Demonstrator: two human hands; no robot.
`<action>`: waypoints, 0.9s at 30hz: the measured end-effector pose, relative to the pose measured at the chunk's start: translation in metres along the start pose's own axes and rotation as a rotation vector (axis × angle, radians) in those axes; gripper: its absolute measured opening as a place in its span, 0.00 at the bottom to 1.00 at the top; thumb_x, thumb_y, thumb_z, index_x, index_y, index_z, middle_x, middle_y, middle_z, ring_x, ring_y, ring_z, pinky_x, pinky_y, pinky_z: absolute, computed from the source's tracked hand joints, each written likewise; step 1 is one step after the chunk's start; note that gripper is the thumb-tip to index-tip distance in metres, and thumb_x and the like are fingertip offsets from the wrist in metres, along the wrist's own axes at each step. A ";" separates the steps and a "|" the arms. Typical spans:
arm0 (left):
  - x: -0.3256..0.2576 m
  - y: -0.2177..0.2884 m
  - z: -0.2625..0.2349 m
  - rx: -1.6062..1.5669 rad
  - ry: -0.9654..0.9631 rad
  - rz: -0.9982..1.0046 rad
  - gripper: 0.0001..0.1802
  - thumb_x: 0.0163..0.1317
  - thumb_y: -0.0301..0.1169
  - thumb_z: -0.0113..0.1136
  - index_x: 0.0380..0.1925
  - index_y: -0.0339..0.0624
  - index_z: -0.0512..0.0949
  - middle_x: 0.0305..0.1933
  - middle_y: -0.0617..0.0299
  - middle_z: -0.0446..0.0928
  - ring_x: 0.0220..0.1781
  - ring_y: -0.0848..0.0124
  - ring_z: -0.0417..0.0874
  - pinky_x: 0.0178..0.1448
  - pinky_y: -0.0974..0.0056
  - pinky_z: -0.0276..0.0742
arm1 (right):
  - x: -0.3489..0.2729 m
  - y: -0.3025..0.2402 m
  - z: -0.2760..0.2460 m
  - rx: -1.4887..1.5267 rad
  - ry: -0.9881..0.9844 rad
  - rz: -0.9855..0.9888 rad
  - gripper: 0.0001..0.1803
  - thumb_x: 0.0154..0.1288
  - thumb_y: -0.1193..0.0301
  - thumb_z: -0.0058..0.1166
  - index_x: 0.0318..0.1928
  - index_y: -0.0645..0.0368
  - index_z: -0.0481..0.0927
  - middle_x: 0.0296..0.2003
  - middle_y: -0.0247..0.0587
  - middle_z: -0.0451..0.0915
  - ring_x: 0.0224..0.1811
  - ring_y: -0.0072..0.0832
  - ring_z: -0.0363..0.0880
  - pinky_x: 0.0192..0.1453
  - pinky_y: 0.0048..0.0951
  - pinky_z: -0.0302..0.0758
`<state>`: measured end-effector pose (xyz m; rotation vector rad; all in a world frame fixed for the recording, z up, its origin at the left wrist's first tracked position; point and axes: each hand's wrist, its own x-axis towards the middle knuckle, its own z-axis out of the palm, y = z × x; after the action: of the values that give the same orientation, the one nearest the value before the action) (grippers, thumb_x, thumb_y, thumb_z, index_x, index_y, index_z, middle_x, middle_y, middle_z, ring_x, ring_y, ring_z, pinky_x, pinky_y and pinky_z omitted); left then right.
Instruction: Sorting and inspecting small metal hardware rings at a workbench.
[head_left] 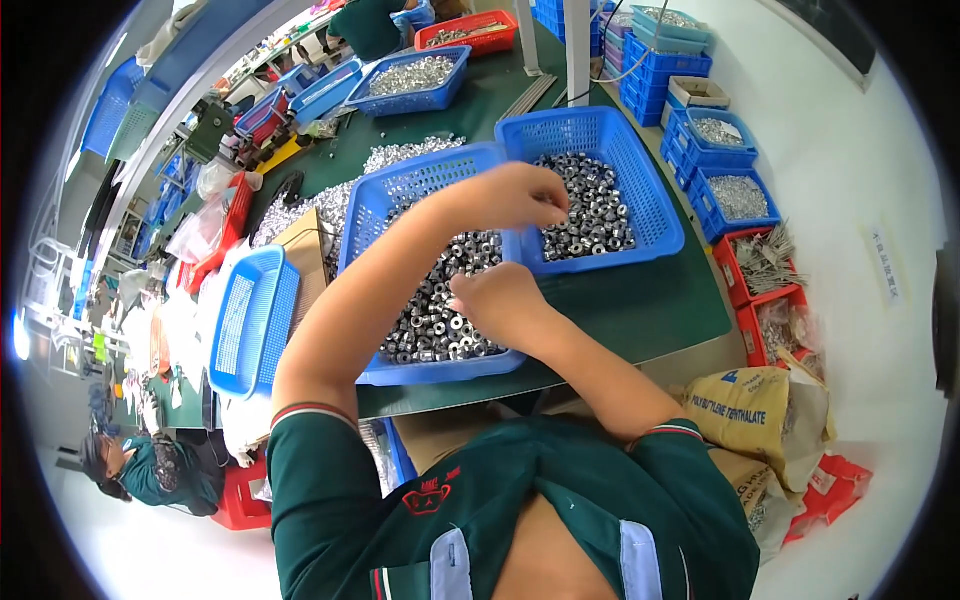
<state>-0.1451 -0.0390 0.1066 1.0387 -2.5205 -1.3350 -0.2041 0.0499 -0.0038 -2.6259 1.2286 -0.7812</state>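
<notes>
My left hand (518, 197) is over the inner edge of the right blue basket (655, 215), its fingers curled, slightly blurred. Any part in its fingertips is too small to make out. Lower down, my right hand (497, 303) is closed above the left blue basket (440, 372), thumb against the fingers; what it may hold is hidden. Small, shiny ring-shaped metal parts (430, 325) fill much of the left basket, partly behind my left forearm. Similar metal parts (590, 205) lie in the right basket. The two baskets stand side by side on the green tabletop (640, 310).
Loose metal parts (330, 205) lie heaped behind the left basket. An upright light-blue basket (252, 325) stands at the left, and another blue basket of parts (412, 88) farther back. Stacked crates (715, 150) and sacks (745, 405) line the right side. A co-worker (165, 470) is at far left.
</notes>
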 end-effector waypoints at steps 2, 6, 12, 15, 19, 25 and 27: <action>0.034 -0.031 0.015 0.335 -0.089 0.185 0.11 0.56 0.33 0.62 0.39 0.45 0.79 0.34 0.62 0.80 0.33 0.68 0.80 0.36 0.63 0.76 | 0.001 -0.006 -0.001 0.018 -0.013 -0.020 0.10 0.58 0.64 0.56 0.30 0.58 0.75 0.18 0.44 0.77 0.24 0.44 0.79 0.29 0.45 0.72; 0.067 -0.052 0.050 0.781 -0.168 0.098 0.12 0.50 0.28 0.63 0.38 0.48 0.82 0.37 0.55 0.82 0.42 0.54 0.81 0.46 0.53 0.76 | 0.001 -0.002 0.010 0.048 0.138 -0.027 0.10 0.57 0.67 0.55 0.37 0.58 0.78 0.26 0.44 0.80 0.28 0.43 0.80 0.31 0.44 0.74; 0.045 -0.069 0.040 0.594 0.173 0.262 0.15 0.50 0.29 0.63 0.41 0.51 0.82 0.42 0.54 0.79 0.46 0.54 0.80 0.50 0.53 0.75 | 0.000 -0.008 0.002 0.062 -0.032 0.031 0.09 0.58 0.64 0.55 0.33 0.55 0.80 0.26 0.43 0.80 0.28 0.43 0.80 0.31 0.43 0.74; 0.008 -0.061 0.007 0.520 0.542 0.427 0.11 0.52 0.30 0.63 0.38 0.45 0.81 0.41 0.53 0.77 0.45 0.53 0.79 0.49 0.55 0.76 | -0.002 -0.005 -0.007 0.088 0.022 0.048 0.09 0.59 0.64 0.55 0.30 0.56 0.78 0.22 0.46 0.78 0.26 0.46 0.79 0.29 0.45 0.72; -0.060 -0.064 -0.016 0.461 0.739 0.210 0.09 0.57 0.28 0.62 0.38 0.40 0.80 0.33 0.55 0.79 0.31 0.62 0.80 0.39 0.63 0.75 | 0.000 -0.001 -0.005 0.491 0.456 0.149 0.09 0.63 0.67 0.56 0.32 0.59 0.75 0.22 0.51 0.77 0.25 0.51 0.77 0.27 0.46 0.71; -0.105 -0.112 0.022 0.368 0.318 -0.034 0.11 0.52 0.29 0.62 0.37 0.38 0.81 0.34 0.51 0.81 0.37 0.55 0.82 0.44 0.57 0.76 | 0.000 -0.004 -0.006 0.653 0.366 0.270 0.09 0.66 0.68 0.55 0.34 0.61 0.75 0.18 0.41 0.74 0.18 0.28 0.73 0.24 0.29 0.68; -0.102 -0.129 0.039 0.380 0.231 -0.002 0.12 0.50 0.28 0.62 0.38 0.43 0.82 0.34 0.52 0.79 0.39 0.54 0.81 0.45 0.55 0.76 | -0.002 -0.004 -0.004 0.663 0.348 0.279 0.09 0.66 0.68 0.55 0.34 0.62 0.75 0.18 0.40 0.74 0.18 0.26 0.72 0.23 0.27 0.67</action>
<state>-0.0154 0.0014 0.0055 1.1783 -2.6441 -0.6967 -0.2044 0.0549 0.0003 -1.7992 1.1153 -1.3442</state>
